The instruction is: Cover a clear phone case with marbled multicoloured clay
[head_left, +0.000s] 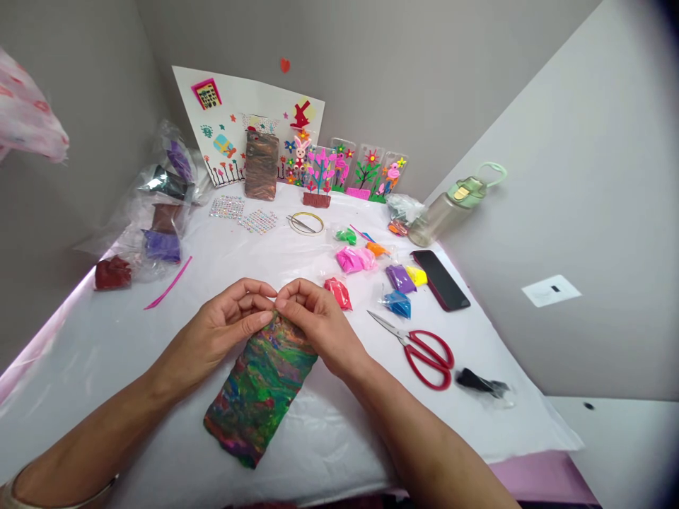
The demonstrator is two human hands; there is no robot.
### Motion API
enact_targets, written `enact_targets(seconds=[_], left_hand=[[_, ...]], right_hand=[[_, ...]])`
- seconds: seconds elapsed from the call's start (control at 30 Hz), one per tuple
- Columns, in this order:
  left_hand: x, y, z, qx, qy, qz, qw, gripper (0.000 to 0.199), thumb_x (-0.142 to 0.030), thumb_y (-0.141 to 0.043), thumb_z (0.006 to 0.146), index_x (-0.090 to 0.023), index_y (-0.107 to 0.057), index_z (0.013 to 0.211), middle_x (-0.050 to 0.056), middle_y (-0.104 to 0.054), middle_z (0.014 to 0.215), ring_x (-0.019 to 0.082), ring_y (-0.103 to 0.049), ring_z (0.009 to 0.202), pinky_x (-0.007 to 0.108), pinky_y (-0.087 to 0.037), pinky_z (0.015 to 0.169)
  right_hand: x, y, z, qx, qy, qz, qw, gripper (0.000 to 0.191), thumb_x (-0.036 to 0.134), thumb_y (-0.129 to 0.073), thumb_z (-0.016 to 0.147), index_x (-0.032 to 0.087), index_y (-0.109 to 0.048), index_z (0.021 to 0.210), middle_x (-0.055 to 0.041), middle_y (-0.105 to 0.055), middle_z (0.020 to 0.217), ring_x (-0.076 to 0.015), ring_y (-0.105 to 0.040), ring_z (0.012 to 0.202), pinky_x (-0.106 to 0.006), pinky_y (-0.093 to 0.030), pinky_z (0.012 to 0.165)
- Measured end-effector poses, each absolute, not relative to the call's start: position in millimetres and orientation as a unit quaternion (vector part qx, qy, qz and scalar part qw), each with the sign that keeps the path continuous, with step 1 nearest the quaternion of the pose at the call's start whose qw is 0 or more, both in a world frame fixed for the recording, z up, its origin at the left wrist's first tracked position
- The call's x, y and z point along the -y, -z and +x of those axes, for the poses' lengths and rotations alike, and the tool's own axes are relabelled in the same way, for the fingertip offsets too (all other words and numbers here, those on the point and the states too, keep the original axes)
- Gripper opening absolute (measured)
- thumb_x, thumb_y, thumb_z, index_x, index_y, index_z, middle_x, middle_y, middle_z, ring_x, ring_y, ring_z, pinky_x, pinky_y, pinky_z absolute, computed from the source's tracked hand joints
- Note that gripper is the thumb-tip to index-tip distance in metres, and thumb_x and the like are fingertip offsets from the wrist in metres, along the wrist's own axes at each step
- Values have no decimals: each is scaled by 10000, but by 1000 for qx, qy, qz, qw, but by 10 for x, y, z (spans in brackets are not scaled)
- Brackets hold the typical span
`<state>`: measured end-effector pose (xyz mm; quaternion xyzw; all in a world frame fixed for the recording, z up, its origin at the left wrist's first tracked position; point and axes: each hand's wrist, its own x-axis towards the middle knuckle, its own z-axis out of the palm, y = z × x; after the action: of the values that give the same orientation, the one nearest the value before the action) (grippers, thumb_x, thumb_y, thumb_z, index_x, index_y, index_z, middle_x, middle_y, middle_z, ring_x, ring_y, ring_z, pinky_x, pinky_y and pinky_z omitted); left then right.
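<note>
A flat slab covered in swirled green, blue, red and brown clay (265,392) lies tilted on the white table cover near the front. Both hands meet at its far end. My left hand (233,322) is at the upper left corner, thumb and fingertips pressed together at the slab's edge. From the right, my right hand (312,318) covers the upper right corner, its thumb and index finger pinched beside the left fingertips. The fingers hide that end of the slab.
Red-handled scissors (429,359), a black phone (440,280) and clay packets (356,259) lie to the right. Bagged clay (162,244) is at the left. Behind stand a brown case (262,166), decorated clear cases (321,173) and a bottle (448,208).
</note>
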<state>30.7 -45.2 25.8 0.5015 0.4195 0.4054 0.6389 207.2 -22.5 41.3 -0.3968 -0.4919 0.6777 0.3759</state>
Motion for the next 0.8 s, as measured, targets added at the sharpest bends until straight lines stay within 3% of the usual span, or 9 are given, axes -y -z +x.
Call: enact_targets(seconds=[0.33,0.47,0.57,0.8], left_hand=[[440,-298,329,-431,-422,410,685,197,-332,-702,887,-268,-624,1056,-16,-680,915,145,-623,860,208,-490,732],[407,-313,300,-457,-455,369,669,232,-369,-738,851,-261,-635,1028,-31,-655,811,119,-597,722,185,-475,625],[405,-313,281,-463,-445,367,673,258,-404,-730,853,-259,-640,1046,-22,-658,822,118,-593,699,181,-464,579],[418,-276,255,-419,-437,437,665,350,-288,-776,827,-305,-620,1140,-9,-684,1076,160,-625,1000,211,-504,809]], right_hand=[[204,-417,2093,486,-685,-389,379,325,492,-709,804,185,-601,805,42,-545,681,-100,-467,594,-223,-368,560],[188,-427,2118,486,-707,-367,360,346,435,-819,707,194,-632,870,27,-617,757,-124,-556,678,-239,-436,631],[179,-399,2130,490,-699,-365,372,296,380,-810,724,194,-647,887,15,-641,794,-129,-571,699,-246,-434,649],[195,-386,2116,509,-673,-367,391,223,323,-768,774,197,-647,913,5,-651,832,-135,-584,742,-249,-439,669]])
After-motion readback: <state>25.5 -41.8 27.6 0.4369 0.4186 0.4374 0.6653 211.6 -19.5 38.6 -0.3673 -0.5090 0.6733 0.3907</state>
